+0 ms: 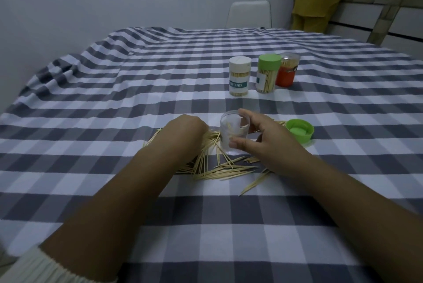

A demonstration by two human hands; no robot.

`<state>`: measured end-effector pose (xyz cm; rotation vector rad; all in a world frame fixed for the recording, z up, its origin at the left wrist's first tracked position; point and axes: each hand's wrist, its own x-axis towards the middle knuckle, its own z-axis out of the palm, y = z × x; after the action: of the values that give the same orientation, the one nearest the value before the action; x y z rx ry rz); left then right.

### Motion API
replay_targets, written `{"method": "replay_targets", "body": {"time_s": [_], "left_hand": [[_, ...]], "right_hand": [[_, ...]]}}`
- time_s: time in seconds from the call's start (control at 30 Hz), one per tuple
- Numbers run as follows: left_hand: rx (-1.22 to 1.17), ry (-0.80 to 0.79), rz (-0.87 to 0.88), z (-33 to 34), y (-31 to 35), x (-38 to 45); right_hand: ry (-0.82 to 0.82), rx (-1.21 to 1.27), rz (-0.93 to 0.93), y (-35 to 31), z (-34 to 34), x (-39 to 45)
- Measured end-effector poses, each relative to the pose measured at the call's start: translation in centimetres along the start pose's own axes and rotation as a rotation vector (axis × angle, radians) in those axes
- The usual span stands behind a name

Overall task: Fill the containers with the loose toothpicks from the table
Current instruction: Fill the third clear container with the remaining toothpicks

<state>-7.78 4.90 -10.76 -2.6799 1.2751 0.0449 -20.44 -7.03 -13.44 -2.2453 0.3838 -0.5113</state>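
Observation:
A clear open container (230, 136) stands upright in the middle of the checked tablecloth (137, 90), with a few toothpicks inside. My right hand (263, 141) grips it by the rim and side. A pile of loose toothpicks (219, 168) lies around and in front of the container. My left hand (185, 131) rests knuckles-up on the left part of the pile, fingers curled down into the toothpicks; what the fingers hold is hidden. A green lid (299, 131) lies open side up just right of my right hand.
Three closed containers full of toothpicks stand further back: a white-lidded one (239, 75), a green-lidded one (268, 73) and an orange one (288, 70). A white chair (249, 14) is beyond the far table edge. A yellow garment hangs at the back right.

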Motion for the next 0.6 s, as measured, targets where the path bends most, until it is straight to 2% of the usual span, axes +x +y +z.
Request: {"method": "replay_targets", "body": {"time_s": [0.07, 0.13, 0.3, 0.43, 0.6], "left_hand": [[-0.034, 0.033, -0.026, 0.0, 0.2, 0.1], [-0.156, 0.142, -0.032, 0.0, 0.1, -0.2], [-0.873, 0.392, -0.037, 0.6, -0.9, -0.8], [-1.266, 0.374, -0.073, 0.5, -1.5, -0.5], [-1.595, 0.370, -0.074, 0.6, -1.4, -0.2]], "right_hand": [[0.003, 0.001, 0.000, 0.0, 0.0, -0.1], [0.004, -0.001, -0.001, 0.1, 0.0, -0.1], [0.005, 0.005, -0.002, 0.1, 0.0, -0.1], [0.007, 0.010, -0.003, 0.1, 0.0, -0.2], [0.007, 0.008, 0.001, 0.1, 0.1, -0.1]]}}
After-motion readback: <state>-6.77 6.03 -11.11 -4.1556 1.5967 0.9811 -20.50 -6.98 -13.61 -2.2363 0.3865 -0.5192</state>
